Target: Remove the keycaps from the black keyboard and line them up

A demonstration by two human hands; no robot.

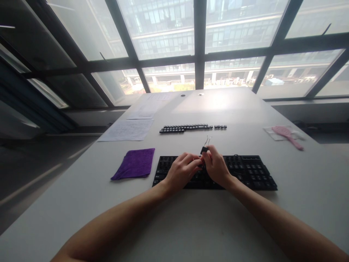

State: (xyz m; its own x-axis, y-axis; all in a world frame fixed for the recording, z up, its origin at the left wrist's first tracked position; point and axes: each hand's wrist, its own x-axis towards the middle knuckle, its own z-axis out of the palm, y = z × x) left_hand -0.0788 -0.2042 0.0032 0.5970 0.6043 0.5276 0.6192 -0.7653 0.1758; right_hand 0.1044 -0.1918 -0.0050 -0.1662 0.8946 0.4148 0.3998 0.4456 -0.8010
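Observation:
A black keyboard (252, 171) lies crosswise on the white table, with many of its keys hidden under my hands. My right hand (216, 165) is closed around a keycap puller (204, 149), whose black body shows above the fingers and whose thin wire prongs point away from me. Over the left-middle part of the keyboard, my left hand (183, 168) has curled fingers brought together against my right fingertips. Whatever sits between those fingertips is too small to make out. Beyond the keyboard, loose black keycaps (188, 127) stand in rows.
A folded purple cloth (134, 163) lies left of the keyboard. Sheets of paper (127, 130) rest farther back on the left. At the right, a pink brush-like object (286, 134) lies on a clear plastic bag (269, 135). The table (174, 218) reaches toward large windows.

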